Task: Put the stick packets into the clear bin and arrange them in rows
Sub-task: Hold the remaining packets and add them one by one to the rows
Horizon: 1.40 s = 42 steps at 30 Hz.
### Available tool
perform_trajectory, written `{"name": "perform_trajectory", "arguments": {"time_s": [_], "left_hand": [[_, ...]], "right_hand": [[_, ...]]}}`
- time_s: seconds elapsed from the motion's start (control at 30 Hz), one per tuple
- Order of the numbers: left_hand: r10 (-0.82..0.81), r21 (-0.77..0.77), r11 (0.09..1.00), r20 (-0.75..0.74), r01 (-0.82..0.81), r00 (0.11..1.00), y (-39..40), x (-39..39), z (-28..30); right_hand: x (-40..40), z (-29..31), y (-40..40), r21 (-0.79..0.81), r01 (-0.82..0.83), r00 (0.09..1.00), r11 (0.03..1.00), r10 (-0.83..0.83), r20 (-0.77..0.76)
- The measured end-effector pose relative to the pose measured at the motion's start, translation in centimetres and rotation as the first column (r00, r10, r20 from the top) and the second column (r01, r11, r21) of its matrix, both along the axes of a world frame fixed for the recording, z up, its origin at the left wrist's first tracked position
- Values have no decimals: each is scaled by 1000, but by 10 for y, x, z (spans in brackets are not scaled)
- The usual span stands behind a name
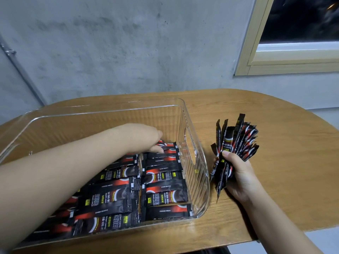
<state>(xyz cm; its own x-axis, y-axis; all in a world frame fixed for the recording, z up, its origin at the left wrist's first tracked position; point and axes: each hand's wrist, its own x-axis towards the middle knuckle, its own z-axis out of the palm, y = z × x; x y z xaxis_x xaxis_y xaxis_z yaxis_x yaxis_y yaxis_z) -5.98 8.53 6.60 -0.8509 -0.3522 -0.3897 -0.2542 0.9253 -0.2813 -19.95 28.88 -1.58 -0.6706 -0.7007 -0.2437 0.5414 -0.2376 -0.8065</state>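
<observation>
Two rows of black-and-red stick packets (161,180) already lie flat in the clear ribbed plastic bin (196,162) on the wooden worktop (275,143). The left hand (145,138), fingers extended, presses the far packets. The right hand (238,173) grips a fanned bundle (236,140) awaiting placement.

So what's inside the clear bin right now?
Black stick packets lie flat in rows inside the clear bin, with the left hand reaching in. The forearm covers some packets.

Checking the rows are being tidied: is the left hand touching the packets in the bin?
Touching. The head view shows the left hand inside the bin, fingers pressed on the packets.
</observation>
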Motion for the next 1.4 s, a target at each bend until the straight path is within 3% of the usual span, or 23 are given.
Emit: {"name": "perform_trajectory", "arguments": {"time_s": [0.07, 0.17, 0.37, 0.47, 0.63, 0.8, 0.97, 1.03, 1.07, 1.13, 1.17, 1.27, 1.4], "left_hand": [[54, 101, 994, -51, -49, 997, 0, 4, -6], [3, 10, 1000, -111, -1, 994, 1, 1, -16], [-197, -383, 917, -184, 115, 963, 12, -3, -21], [-251, -500, 853, -134, 153, 959, 10, -1, -34], [-131, -472, 880, -125, 57, 984, 16, -2, -37], [-177, -488, 872, -228, 45, 957, 22, -4, -35], [-200, -476, 877, -242, 63, 950, 19, -4, -31], [-145, -319, 948, -387, 15, 911, 18, -4, -27], [-34, -126, 992, -448, -25, 893, 19, -3, -23], [162, 215, 974, -471, -66, 867, 23, 0, -15], [210, 315, 947, -456, -64, 865, 25, 2, -11], [261, 430, 900, -393, -75, 881, 31, 4, -9], [242, 371, 927, -486, -53, 840, 33, -2, -19]], "right_hand": [[0, 0, 0, -4, -13, 1000, 1000, 13, 0], [0, 1, 0, -6, -20, 1000, 1000, 20, -7], [1, 2, 0, -3, -31, 999, 1000, 31, -11], [0, 2, 1, -6, -38, 999, 999, 37, -11], [0, 1, 0, -13, -27, 1000, 1000, 27, -13], [0, 0, 0, -16, -2, 1000, 1000, 2, -2], [0, -1, 0, -38, -23, 1000, 999, 22, -10], [-1, 0, 0, -38, -31, 999, 999, 30, -17], [0, 0, 0, -33, -33, 999, 999, 32, -22], [0, 0, -1, -21, -28, 999, 999, 27, -29], [0, 0, -1, -15, -23, 999, 1000, 22, -30], [1, 1, -1, -9, -23, 999, 1000, 22, -27], [1, 1, 0, -1, -16, 999, 1000, 16, -31]]}}
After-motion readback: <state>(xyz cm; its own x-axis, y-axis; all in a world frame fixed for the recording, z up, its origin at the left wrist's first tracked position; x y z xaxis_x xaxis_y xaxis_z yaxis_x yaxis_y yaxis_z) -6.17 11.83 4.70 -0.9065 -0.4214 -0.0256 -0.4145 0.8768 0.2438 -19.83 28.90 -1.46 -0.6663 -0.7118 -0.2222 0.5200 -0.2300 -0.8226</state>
